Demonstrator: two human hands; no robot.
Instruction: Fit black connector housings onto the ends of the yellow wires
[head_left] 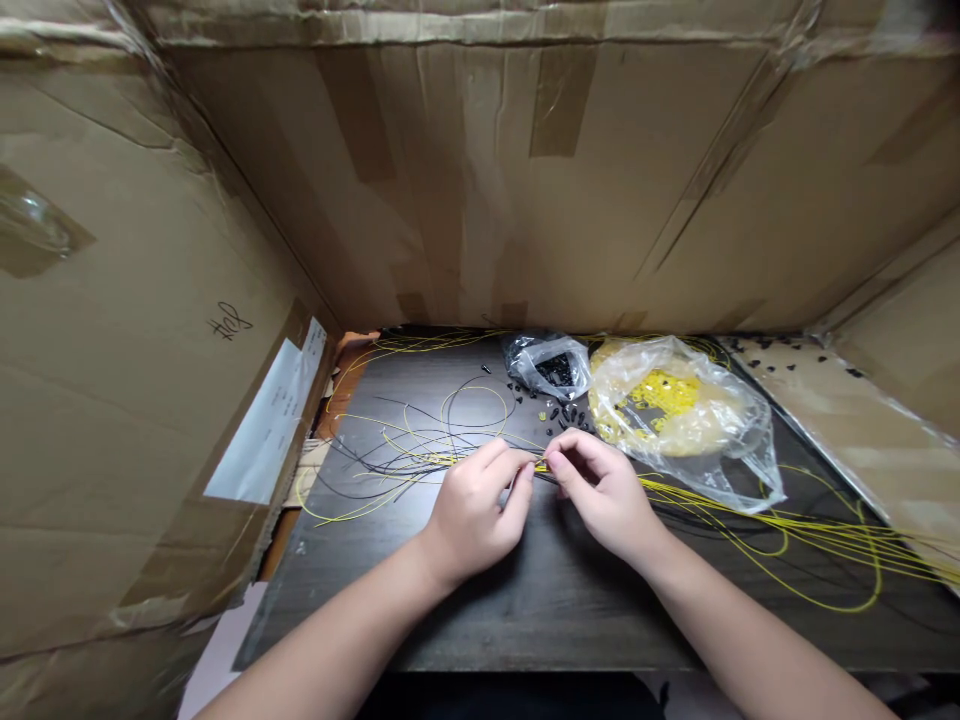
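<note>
My left hand (484, 505) and my right hand (600, 490) meet over the middle of the dark table. Thumb and fingers of each are pinched together, the fingertips almost touching. Between them runs a thin yellow wire, with perhaps a tiny piece on it that I cannot make out. A bundle of yellow wires (750, 525) and black ones passes beneath both hands. To the left the bundle fans into loose curling wire ends (375, 465). Just beyond my fingers lie small loose black pieces (568, 415).
Behind the hands stand a clear bag of small black parts (551, 365) and a larger plastic bag of yellow parts (675, 400). Cardboard walls (480, 200) enclose the back and both sides. More black bits (791, 367) lie on the cardboard at right. The table's front edge is near my forearms.
</note>
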